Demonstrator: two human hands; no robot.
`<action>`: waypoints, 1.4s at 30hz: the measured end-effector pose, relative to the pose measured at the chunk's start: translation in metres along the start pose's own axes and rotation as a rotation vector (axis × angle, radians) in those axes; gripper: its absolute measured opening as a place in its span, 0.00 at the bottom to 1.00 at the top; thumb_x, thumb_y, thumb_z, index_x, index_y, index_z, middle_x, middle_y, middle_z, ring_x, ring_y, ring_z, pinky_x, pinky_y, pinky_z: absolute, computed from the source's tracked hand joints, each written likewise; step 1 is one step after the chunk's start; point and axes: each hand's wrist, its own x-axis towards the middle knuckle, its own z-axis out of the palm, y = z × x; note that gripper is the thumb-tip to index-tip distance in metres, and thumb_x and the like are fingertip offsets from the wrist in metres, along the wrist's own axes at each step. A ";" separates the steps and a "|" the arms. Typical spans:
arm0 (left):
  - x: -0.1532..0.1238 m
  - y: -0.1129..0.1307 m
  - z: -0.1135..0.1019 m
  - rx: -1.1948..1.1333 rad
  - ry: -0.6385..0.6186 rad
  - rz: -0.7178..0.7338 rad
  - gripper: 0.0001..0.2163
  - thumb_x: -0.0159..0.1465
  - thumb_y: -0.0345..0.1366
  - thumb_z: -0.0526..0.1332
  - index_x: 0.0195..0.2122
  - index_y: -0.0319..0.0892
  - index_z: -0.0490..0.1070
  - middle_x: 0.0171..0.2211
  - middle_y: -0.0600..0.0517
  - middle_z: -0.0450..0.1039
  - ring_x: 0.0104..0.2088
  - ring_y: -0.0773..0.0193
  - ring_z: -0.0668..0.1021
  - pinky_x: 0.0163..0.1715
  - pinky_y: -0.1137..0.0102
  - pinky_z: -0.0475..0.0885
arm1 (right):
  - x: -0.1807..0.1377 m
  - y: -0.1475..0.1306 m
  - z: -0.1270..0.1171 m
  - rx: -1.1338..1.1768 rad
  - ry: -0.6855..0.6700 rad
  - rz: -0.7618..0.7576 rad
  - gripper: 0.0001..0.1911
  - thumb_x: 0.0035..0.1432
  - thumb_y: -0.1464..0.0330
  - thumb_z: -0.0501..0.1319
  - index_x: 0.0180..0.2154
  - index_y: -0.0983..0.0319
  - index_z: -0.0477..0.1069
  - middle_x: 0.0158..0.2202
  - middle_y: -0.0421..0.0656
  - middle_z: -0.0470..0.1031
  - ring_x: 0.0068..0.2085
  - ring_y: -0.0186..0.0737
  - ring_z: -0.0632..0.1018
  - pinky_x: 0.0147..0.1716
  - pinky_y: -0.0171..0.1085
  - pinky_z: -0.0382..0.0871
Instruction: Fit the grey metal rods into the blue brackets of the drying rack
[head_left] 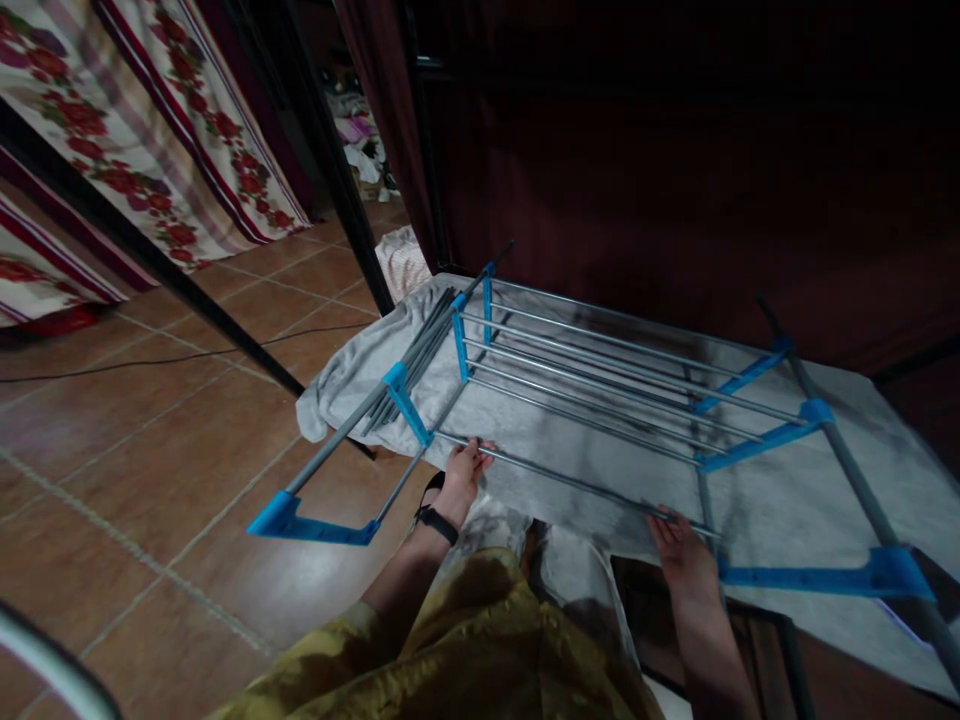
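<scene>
A partly built rack of grey tubes and blue plastic brackets (765, 440) lies across a table with a grey cloth. My left hand (466, 468), with a dark wristband, is closed around a thin grey rod (570, 481) near its left end. That end meets a blue bracket (409, 405) on the left side tube. Farther right, my right hand (681, 550) pinches the same rod near its right end, beside the lower right side bar. Whether the right end is seated in the blue bracket (817, 577) cannot be made out. Several parallel rods (592, 350) span the rack behind.
Several loose tubes (412, 365) lie at the left end of the grey cloth (337, 370). Black poles (225, 345) slant across the left side. A cable (187, 357) crosses the tiled floor (150, 470). Floral curtains (172, 130) hang at the far left.
</scene>
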 end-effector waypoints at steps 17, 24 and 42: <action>0.004 0.012 0.000 0.010 -0.059 0.128 0.02 0.69 0.29 0.60 0.37 0.39 0.69 0.32 0.46 0.79 0.30 0.64 0.82 0.33 0.71 0.79 | -0.004 -0.005 0.000 0.046 0.036 0.003 0.02 0.50 0.70 0.63 0.28 0.58 0.73 0.33 0.41 0.78 0.39 0.40 0.82 0.51 0.47 0.78; 0.010 0.013 0.000 -0.005 -0.052 0.115 0.06 0.65 0.28 0.63 0.31 0.39 0.68 0.28 0.49 0.78 0.27 0.67 0.81 0.31 0.72 0.79 | -0.004 -0.011 0.004 0.080 0.049 0.030 0.01 0.51 0.70 0.64 0.29 0.58 0.73 0.31 0.39 0.79 0.36 0.37 0.81 0.49 0.46 0.79; 0.028 0.018 -0.002 0.070 0.004 0.047 0.09 0.66 0.23 0.58 0.29 0.40 0.68 0.25 0.53 0.76 0.25 0.70 0.79 0.34 0.73 0.78 | -0.029 -0.041 0.048 0.204 -0.061 -0.108 0.10 0.49 0.64 0.70 0.32 0.55 0.72 0.34 0.39 0.81 0.43 0.44 0.81 0.47 0.49 0.76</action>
